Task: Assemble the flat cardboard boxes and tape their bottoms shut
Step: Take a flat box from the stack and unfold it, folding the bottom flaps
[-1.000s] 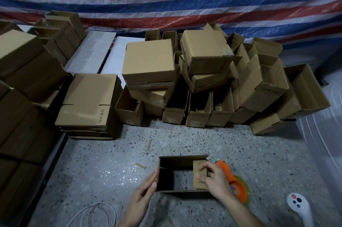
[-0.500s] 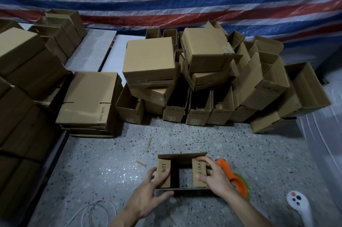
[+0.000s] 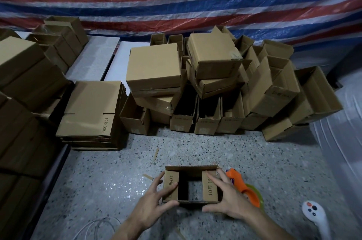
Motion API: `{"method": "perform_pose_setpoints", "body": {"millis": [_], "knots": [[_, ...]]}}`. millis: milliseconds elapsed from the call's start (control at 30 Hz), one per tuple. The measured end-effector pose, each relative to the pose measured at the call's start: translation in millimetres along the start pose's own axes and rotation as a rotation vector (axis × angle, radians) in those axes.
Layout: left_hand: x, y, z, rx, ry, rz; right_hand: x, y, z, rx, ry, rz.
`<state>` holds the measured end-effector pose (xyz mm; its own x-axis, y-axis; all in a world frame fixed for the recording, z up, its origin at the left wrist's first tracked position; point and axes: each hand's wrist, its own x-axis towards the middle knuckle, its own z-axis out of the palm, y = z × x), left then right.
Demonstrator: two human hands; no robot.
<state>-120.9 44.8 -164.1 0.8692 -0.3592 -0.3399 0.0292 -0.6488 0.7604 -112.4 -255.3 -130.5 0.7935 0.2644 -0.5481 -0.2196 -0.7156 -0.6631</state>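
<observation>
A small open cardboard box [image 3: 191,167] stands on the speckled floor in front of me, its bottom opening facing up. Both short flaps, printed "10", are folded inward, with a dark gap between them. My left hand [image 3: 154,206] lies over the box's left near corner, fingers pressing the left flap [image 3: 172,183] and thumb along the near edge. My right hand [image 3: 233,202] presses the right flap [image 3: 210,190] with spread, fairly straight fingers. An orange tape dispenser [image 3: 235,178] with a greenish roll lies just right of the box, partly hidden behind my right hand.
A stack of flat boxes [image 3: 92,110] sits at the left. A pile of assembled boxes [image 3: 211,83] fills the back, below a striped tarp. More boxes [image 3: 23,83] line the left edge. A white controller [image 3: 315,216] lies at the right, a white cable [image 3: 98,228] near left.
The left short flap got folded in by my left hand, then both hands slid down over the flaps. My right hand flattened out on the right flap.
</observation>
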Motion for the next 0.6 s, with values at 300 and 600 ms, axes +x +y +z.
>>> {"method": "perform_pose_setpoints", "body": {"millis": [300,600], "knots": [[1.0,14.6,9.9,-0.091,0.094,-0.076,1.4,8.0,4.0,0.119,0.065,0.003],[23.8,20.0,39.3,-0.429,0.507,-0.313,14.8,0.2,26.6,0.195,0.401,-0.035]]}}
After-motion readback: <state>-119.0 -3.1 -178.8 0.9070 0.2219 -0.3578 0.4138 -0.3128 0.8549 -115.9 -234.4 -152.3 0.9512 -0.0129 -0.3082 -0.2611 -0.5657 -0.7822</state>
